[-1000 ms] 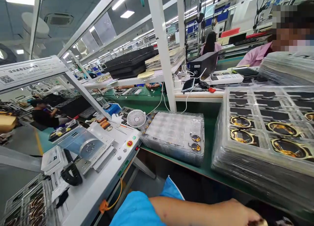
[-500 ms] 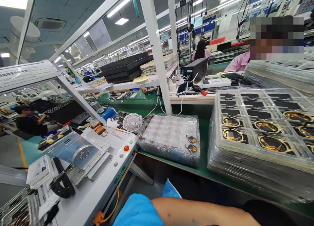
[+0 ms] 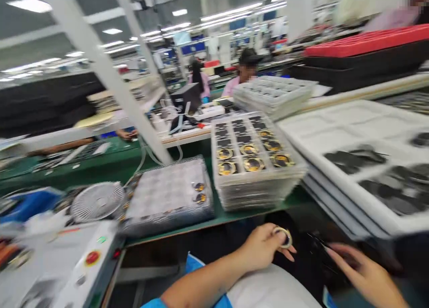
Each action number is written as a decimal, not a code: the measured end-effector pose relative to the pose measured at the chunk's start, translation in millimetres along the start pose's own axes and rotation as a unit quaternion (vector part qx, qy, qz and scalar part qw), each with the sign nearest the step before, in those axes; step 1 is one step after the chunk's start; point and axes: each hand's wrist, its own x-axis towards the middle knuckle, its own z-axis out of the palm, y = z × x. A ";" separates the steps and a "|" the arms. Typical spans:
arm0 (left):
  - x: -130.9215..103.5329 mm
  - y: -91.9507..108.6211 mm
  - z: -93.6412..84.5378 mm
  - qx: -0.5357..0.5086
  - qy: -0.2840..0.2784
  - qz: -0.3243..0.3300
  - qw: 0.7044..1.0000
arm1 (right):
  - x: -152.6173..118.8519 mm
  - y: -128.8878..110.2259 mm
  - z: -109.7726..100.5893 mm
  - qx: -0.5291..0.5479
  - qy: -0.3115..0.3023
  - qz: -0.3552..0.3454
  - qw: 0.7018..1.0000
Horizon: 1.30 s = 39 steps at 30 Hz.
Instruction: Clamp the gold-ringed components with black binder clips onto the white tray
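My left hand [image 3: 264,247] holds a gold-rimmed ring part [image 3: 283,236] between thumb and fingers, above my lap. To its right, my right hand [image 3: 360,265] has its fingers round a thin dark tool or part [image 3: 318,241], blurred against the black background. Beyond the hands, a tall stack of clear trays [image 3: 256,183] carries gold ring parts and black pieces. A lower stack of clear trays [image 3: 167,183] to the left has two round gold-and-black parts at its right side.
At right stand white trays [image 3: 338,174] with dark round pieces. A white fan [image 3: 97,201] and a machine panel with a red button [image 3: 92,257] are at left. A slanted white post [image 3: 117,80] crosses the bench. People sit beyond.
The view has swung to the right. Both hands have come into sight, the left with a ring part, and the white trays now show at the right.
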 end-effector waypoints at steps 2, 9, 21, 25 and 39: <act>13.1 3.3 13.0 -0.025 0.006 -0.002 1.000 | -4.7 -21.3 -6.2 0.025 -0.008 -0.103 0.994; 77.5 47.4 77.7 -0.035 -0.069 0.061 0.995 | 61.3 -86.8 -52.8 -0.065 0.011 -0.298 0.952; 150.0 110.6 130.5 0.014 -0.058 0.063 0.996 | 147.2 -4.4 -109.9 0.042 0.333 -0.019 0.942; 106.9 74.0 86.4 0.032 -0.060 0.144 0.987 | 147.1 0.8 -115.6 0.181 0.374 0.037 0.909; -20.2 -123.2 -146.8 0.443 0.106 -0.069 0.888 | 301.6 -178.2 -33.1 0.163 0.079 0.000 0.983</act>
